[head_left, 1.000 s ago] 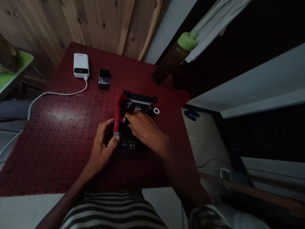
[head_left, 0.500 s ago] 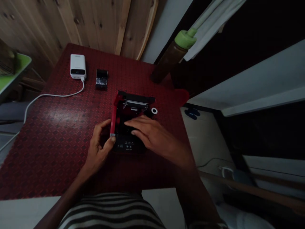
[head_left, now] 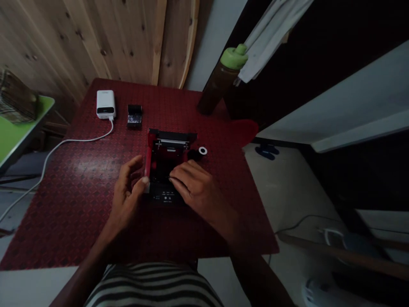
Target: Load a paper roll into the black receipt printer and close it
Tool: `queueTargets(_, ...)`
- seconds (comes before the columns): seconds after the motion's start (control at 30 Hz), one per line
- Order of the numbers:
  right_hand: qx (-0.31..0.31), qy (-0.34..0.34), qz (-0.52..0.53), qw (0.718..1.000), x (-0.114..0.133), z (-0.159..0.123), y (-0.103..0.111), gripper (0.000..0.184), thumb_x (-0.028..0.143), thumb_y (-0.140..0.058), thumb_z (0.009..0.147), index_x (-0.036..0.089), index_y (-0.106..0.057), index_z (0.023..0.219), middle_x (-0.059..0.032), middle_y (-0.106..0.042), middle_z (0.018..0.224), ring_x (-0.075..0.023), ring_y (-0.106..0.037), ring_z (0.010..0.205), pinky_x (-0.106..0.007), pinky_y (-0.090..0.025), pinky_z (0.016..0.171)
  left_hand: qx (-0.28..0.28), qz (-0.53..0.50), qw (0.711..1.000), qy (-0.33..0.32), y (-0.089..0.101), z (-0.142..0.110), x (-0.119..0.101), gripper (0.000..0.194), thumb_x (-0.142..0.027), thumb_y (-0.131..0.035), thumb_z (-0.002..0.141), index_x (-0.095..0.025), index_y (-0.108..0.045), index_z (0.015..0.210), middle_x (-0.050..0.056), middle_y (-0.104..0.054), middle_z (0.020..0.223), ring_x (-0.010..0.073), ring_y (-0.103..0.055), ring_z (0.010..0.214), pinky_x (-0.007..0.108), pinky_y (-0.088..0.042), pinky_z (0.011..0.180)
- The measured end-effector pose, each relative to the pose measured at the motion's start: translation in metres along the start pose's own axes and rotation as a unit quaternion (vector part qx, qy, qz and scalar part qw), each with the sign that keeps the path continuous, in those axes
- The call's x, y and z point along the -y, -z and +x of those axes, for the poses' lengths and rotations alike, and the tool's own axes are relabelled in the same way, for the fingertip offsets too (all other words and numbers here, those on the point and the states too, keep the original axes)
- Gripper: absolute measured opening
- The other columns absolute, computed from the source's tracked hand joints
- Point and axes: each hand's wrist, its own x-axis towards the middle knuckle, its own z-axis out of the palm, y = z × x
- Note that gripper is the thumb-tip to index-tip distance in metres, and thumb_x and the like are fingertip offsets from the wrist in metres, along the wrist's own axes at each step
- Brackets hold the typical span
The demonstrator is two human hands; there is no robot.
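A small black and red printer-like device [head_left: 166,160] with its lid raised lies in the middle of the red patterned table [head_left: 79,183]. My left hand [head_left: 129,194] grips the device's left side, thumb pressed on the red edge. My right hand [head_left: 194,187] rests on the right front part of the device, fingers curled over its dark top. A small white ring [head_left: 202,150] lies just right of the device.
A white power bank [head_left: 105,103] with a white cable [head_left: 57,147] and a small black block [head_left: 134,116] lie at the table's back. A brown bottle with a green cap [head_left: 223,76] stands at the back right. A green shelf [head_left: 15,132] is to the left.
My right hand has drawn back from inside the device to its front right part. The camera view has shifted, so the table sits lower and more to the left.
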Motion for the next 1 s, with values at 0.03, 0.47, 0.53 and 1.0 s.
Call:
queueTargets(0.03,-0.016,0.006,-0.009,1.0,0.002,-0.003,-0.002,0.018,0.011,-0.063,0.111,0.02,-0.072,0.098,-0.0061,-0.077,0.095,-0.0214,-0.067,0.089,-0.035,-0.058,0.085,-0.012,0.014,0.999,-0.028,-0.001,0.009,-0.003,0.055,-0.054,-0.073,0.101,-0.028,-0.065,0.149,0.013,-0.067,0.156,0.035,-0.068,0.141,0.054,-0.058,0.114)
queueTargets(0.47,-0.117,0.022,-0.062,0.991,0.021,-0.02,-0.017,0.03,0.003,-0.054,0.111,0.019,-0.079,0.113,-0.0082,-0.081,0.101,-0.0209,-0.071,0.089,-0.037,-0.062,0.084,-0.044,-0.021,0.997,-0.066,-0.021,0.054,-0.031,0.033,-0.06,-0.069,0.105,-0.027,-0.074,0.11,0.006,-0.076,0.13,0.0268,-0.069,0.127,0.045,-0.054,0.113)
queueTargets(0.53,-0.112,0.023,-0.08,0.99,0.025,-0.024,-0.016,0.03,0.004,-0.055,0.111,0.021,-0.08,0.109,-0.0075,-0.082,0.102,-0.0209,-0.072,0.089,-0.038,-0.061,0.082,-0.044,-0.038,0.997,-0.054,-0.019,0.048,-0.03,0.026,-0.052,-0.078,0.1,-0.026,-0.072,0.099,0.007,-0.076,0.135,0.0281,-0.069,0.132,0.045,-0.054,0.115)
queueTargets(1.0,-0.093,-0.049,-0.051,0.993,0.039,-0.03,-0.013,0.011,0.015,-0.067,0.108,0.021,-0.076,0.111,-0.0122,-0.084,0.134,-0.0287,-0.076,0.131,-0.046,-0.06,0.107,0.029,-0.111,0.986,0.123,-0.009,0.008,0.002,0.071,-0.042,-0.081,0.087,-0.026,-0.061,0.153,0.013,-0.065,0.162,0.0359,-0.064,0.148,0.047,-0.059,0.115)
